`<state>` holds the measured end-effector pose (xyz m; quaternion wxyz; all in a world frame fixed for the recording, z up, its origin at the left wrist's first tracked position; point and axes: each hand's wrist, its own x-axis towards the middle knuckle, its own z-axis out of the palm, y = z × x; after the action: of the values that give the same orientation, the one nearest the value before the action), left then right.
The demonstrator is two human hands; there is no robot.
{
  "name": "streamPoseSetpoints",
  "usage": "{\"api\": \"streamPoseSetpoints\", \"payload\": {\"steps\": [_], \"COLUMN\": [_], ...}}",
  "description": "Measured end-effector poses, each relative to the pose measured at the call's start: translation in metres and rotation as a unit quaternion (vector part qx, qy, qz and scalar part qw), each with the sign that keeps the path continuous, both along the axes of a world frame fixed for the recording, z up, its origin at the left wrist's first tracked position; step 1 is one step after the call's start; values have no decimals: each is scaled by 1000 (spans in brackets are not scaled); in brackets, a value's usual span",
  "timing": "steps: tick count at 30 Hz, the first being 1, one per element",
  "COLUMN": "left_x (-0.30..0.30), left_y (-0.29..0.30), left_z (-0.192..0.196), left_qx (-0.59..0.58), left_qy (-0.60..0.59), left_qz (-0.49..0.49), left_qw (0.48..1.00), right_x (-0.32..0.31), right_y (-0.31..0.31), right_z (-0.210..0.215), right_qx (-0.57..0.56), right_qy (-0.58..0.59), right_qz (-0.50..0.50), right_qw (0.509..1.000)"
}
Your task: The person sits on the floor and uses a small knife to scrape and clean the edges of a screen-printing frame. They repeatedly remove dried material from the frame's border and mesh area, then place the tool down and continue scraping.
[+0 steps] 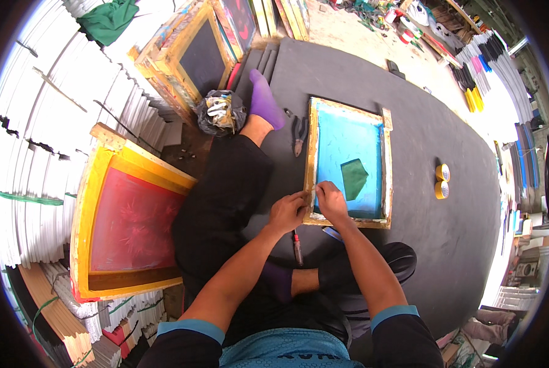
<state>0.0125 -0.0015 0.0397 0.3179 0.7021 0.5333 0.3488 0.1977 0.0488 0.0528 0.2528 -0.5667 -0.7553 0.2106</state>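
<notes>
A wooden screen-printing frame [387,165] with blue mesh [346,135] lies on the dark grey mat in front of me. My left hand [289,211] is closed on the frame's left rail near its lower corner. Just inside that rail, my right hand [331,200] is closed, its fingertips bent down against the frame's inner edge; whatever they pinch is hidden. A green cloth piece [354,178] rests on the mesh beside my right hand. Pliers [299,135] lie left of the frame, and a screwdriver [297,248] lies below it.
Two yellow tape rolls [442,181] sit on the mat [452,245] at right. A black bag of scraps [220,113] stands by my outstretched foot [266,101]. At left leans a yellow frame with red mesh [136,224]. More frames [194,58] and white stacks [47,122] stand beyond.
</notes>
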Motion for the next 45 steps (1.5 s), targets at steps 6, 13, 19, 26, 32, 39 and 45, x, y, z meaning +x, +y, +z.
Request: {"api": "streamPoseSetpoints", "payload": {"steps": [6, 13, 19, 26, 32, 39, 45], "left_x": [-1, -5, -4, 1, 10, 11, 12], "left_y": [0, 3, 1, 2, 10, 12, 4], "left_z": [1, 5, 9, 1, -7, 26, 36], "left_qx": [13, -22, -62, -69, -265, -290, -308], "left_qy": [-10, -2, 10, -55, -389, -425, -505], "left_qz": [-2, -18, -17, 9, 142, 198, 227], "left_qw": [1000, 1000, 998, 996, 871, 834, 773], "right_x": [-8, -8, -5, 6, -14, -40, -51], "right_y": [-11, -2, 12, 35, 1, -27, -37], "right_z": [12, 0, -11, 9, 26, 32, 38], "right_qx": [-45, 21, 30, -10, -20, -1, -86], "right_qy": [-25, -55, -8, 32, 79, 159, 303], "right_qz": [14, 56, 27, -47, -25, -53, -75], "right_qw": [999, 997, 999, 998, 996, 986, 946]}}
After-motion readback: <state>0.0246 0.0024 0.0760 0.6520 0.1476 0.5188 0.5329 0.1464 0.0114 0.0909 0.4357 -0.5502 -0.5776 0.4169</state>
